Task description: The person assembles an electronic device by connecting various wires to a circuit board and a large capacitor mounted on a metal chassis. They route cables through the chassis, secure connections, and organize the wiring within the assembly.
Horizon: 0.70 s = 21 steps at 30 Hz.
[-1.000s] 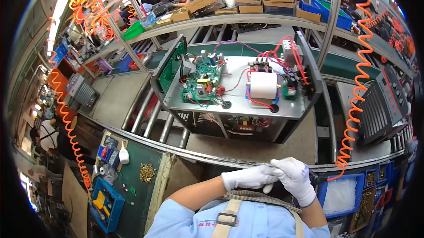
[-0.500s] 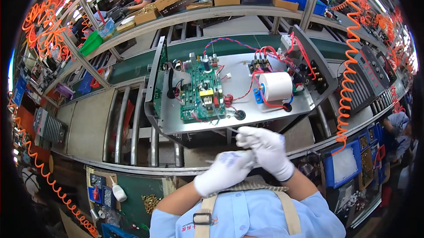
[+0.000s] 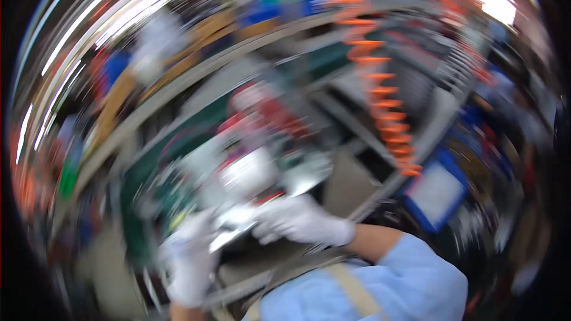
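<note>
Motion smears the whole head view. My left hand (image 3: 191,258), in a white glove, is beside the near left part of an open electronic unit; its fingers are too blurred to read. Also gloved in white, my right hand (image 3: 303,220) reaches to the unit's near edge with its fingers partly bent. Whether either hand holds something cannot be made out. A fat white cylinder (image 3: 248,174) sits on the unit's silver metal base (image 3: 312,172), just beyond my hands. Red wires (image 3: 276,113) lie behind the cylinder, and a green circuit board (image 3: 163,196) is to its left.
An orange coiled hose (image 3: 380,83) hangs right of the unit. Beyond it stands a grey cased machine (image 3: 410,77). A blue tray (image 3: 440,226) with white contents lies at the right. Along the back runs a shelf rail (image 3: 202,62) with cardboard boxes (image 3: 113,104).
The view has swung, so the unit now appears farther left and tilted. My hands, formerly close together in front of it, have parted, the left one moving out to the left.
</note>
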Available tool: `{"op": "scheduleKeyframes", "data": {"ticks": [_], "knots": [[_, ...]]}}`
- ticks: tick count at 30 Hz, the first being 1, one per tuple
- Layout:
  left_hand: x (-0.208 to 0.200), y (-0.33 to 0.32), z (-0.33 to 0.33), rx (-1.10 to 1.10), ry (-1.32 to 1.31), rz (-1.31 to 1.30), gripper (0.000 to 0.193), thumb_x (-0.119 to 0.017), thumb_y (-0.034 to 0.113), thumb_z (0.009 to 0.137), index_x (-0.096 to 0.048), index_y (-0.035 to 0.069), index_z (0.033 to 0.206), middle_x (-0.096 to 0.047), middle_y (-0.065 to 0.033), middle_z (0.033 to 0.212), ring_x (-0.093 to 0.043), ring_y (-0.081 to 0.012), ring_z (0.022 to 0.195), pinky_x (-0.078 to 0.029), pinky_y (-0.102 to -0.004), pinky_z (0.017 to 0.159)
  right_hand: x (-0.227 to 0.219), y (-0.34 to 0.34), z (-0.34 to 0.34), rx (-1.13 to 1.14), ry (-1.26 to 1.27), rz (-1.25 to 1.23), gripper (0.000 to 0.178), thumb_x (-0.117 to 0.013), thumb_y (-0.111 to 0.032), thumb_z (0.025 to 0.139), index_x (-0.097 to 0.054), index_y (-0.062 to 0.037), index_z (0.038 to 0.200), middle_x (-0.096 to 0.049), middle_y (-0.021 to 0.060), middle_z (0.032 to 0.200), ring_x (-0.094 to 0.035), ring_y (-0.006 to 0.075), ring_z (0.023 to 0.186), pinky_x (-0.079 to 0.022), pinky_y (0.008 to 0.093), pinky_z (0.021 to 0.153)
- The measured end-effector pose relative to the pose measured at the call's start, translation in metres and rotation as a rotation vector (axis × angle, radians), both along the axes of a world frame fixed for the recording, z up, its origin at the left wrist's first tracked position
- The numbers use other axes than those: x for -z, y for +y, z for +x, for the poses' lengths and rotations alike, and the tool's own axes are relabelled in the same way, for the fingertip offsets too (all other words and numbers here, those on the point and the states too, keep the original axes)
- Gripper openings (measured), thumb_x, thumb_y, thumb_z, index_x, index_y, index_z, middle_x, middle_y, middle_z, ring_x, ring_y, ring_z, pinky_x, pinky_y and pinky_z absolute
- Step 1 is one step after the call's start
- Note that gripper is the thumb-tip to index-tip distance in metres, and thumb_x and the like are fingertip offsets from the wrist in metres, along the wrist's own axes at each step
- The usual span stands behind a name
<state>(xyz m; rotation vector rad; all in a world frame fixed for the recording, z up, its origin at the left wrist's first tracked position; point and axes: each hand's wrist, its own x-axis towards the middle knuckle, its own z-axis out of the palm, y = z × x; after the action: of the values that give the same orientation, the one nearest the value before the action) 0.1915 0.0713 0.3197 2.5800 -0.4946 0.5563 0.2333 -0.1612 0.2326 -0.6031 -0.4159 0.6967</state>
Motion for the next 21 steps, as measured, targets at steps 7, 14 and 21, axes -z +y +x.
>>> {"op": "scheduleKeyframes", "data": {"ticks": [7,14,21], "knots": [[-0.049,0.000,0.062,0.166,0.443,0.693,0.027,-0.069,0.015,0.083,-0.071,0.011,0.109,-0.068,-0.0209,0.096,-0.066,-0.0358,0.086,-0.053,-0.0417,0.075,0.002,0.002,-0.004,0.354,-0.405,-0.163,0.043,-0.044,-0.044,0.105,-0.063,-0.0049,0.105,-0.064,0.0017,0.078,-0.062,0.0083,0.064,-0.049,0.0216,0.055],[-0.031,0.009,0.091,0.213,0.440,0.347,0.039,-0.070,0.007,0.082,-0.065,0.000,0.120,-0.071,-0.0190,0.100,-0.069,-0.0257,0.089,-0.053,-0.0331,0.077,0.019,-0.016,-0.021,0.499,-0.184,-0.165,0.042,-0.045,-0.043,0.105,-0.063,-0.0053,0.105,-0.062,-0.0011,0.075,-0.059,0.0068,0.060,-0.047,0.0211,0.054],[-0.002,-0.030,0.055,0.033,0.306,0.466,0.025,-0.069,0.020,0.074,-0.070,0.016,0.098,-0.061,-0.0194,0.127,-0.068,-0.0355,0.087,-0.055,-0.0459,0.073,0.006,-0.027,-0.041,0.603,-0.021,-0.091,0.035,-0.044,0.013,0.086,-0.063,0.0027,0.114,-0.068,0.0100,0.098,-0.066,0.0159,0.085,-0.055,0.0280,0.074]]}}
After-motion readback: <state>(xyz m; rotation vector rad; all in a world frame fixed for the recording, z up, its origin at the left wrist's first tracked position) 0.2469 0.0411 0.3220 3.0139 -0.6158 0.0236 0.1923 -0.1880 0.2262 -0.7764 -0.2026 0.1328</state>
